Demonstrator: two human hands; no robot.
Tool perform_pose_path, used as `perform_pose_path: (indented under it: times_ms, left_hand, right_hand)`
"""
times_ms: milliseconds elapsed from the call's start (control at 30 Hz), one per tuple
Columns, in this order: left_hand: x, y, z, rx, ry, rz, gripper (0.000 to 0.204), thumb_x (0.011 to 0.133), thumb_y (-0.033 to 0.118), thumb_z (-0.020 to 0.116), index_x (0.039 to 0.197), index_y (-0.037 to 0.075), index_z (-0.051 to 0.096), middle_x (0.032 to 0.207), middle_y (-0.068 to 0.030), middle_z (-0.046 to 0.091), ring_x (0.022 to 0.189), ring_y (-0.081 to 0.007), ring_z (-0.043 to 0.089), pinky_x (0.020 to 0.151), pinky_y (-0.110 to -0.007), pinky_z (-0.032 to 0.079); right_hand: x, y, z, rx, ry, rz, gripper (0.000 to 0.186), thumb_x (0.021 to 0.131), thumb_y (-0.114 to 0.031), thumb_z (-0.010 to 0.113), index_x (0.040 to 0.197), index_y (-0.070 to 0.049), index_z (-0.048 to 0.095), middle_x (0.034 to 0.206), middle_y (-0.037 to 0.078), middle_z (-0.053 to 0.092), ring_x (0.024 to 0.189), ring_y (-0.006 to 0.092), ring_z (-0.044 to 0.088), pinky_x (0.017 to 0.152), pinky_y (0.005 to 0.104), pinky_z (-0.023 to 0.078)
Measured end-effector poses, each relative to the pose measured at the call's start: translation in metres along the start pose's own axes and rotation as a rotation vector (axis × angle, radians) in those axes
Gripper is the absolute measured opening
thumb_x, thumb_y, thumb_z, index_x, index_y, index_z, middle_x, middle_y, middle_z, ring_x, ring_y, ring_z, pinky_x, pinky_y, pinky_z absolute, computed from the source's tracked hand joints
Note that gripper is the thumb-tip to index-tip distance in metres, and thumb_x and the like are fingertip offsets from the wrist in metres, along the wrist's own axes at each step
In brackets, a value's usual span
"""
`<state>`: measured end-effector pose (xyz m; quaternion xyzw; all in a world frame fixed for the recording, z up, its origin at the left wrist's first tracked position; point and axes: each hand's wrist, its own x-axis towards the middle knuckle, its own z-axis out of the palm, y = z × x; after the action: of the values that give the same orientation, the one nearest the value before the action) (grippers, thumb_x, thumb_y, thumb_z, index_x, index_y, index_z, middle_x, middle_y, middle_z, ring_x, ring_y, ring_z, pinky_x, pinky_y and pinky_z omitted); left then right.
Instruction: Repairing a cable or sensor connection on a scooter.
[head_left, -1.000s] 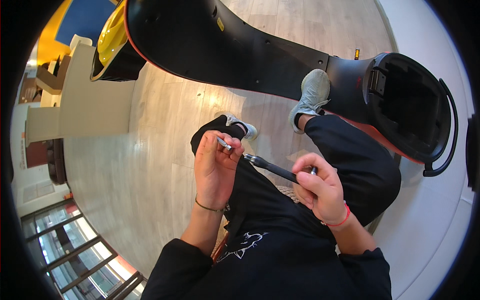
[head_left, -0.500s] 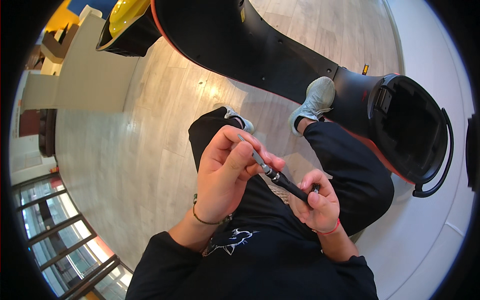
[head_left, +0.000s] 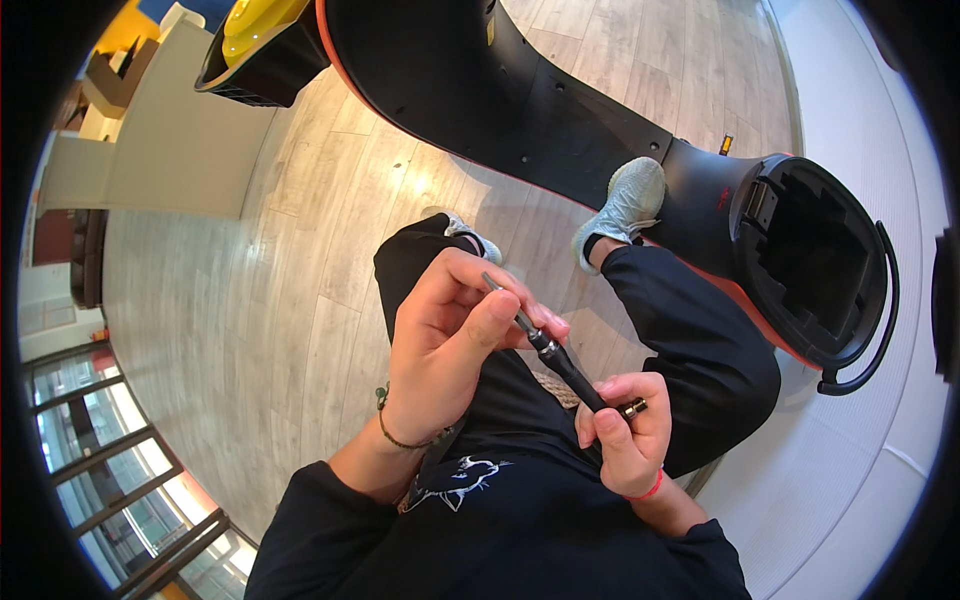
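Both my hands hold one slim screwdriver-like tool (head_left: 572,376) in front of my lap, tilted down to the right. It has a black grip, silver collars and a thin grey shaft. My left hand (head_left: 445,340) pinches the grey shaft (head_left: 523,319) between thumb and fingers, its tip showing above the thumb. My right hand (head_left: 634,432) grips the far end of the black grip between thumb and fingers. There a short, banded metal piece (head_left: 632,408) sticks out sideways; whether it is a crossbar I cannot tell.
A black scooter (head_left: 590,115) with red edging stretches across ahead; one of my shoes (head_left: 633,198) is against its footboard. Its dark seat compartment (head_left: 815,265) and curved rail (head_left: 880,330) are at right. A front basket (head_left: 265,85) holds something yellow. A white wall (head_left: 860,130) stands beyond.
My right hand has shifted slightly downward and turned on the tool's end, so the banded metal piece now shows more. My left hand keeps its pinch on the shaft.
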<state>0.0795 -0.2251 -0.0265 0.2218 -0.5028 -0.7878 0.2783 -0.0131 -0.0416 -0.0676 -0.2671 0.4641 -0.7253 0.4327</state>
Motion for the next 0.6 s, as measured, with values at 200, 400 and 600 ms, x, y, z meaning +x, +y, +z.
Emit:
perform_pose_path:
  times_ms: [200,400,600]
  left_hand:
    - [-0.001,-0.005,-0.002,-0.104,0.033,-0.072,0.016,0.103,0.020,0.049,0.099,0.004,0.048,0.087,-0.0101,0.059,0.084,-0.0235,0.067,0.075,-0.040,0.059]
    - [0.002,-0.009,-0.009,-0.093,0.052,-0.127,0.020,0.105,0.022,0.044,0.096,0.004,0.049,0.087,-0.0104,0.059,0.083,-0.0230,0.067,0.074,-0.039,0.059]
    - [0.004,-0.011,-0.001,-0.010,0.069,-0.071,0.034,0.106,0.027,0.032,0.088,0.003,0.049,0.081,-0.0129,0.059,0.077,-0.0249,0.065,0.069,-0.038,0.057]
  right_hand:
    - [0.001,0.002,0.016,0.180,0.101,0.029,0.017,0.099,-0.005,0.052,0.113,0.000,0.044,0.073,0.009,0.055,0.059,0.0107,0.051,0.056,0.0246,0.044]
    - [0.002,0.004,0.018,0.413,0.079,0.155,0.016,0.100,-0.007,0.050,0.114,-0.001,0.044,0.075,0.009,0.056,0.059,0.0121,0.053,0.056,0.0252,0.044]
    - [0.003,0.005,0.017,0.163,0.073,0.097,0.019,0.098,-0.005,0.054,0.115,-0.001,0.045,0.079,0.009,0.059,0.064,0.0117,0.057,0.060,0.0239,0.047]
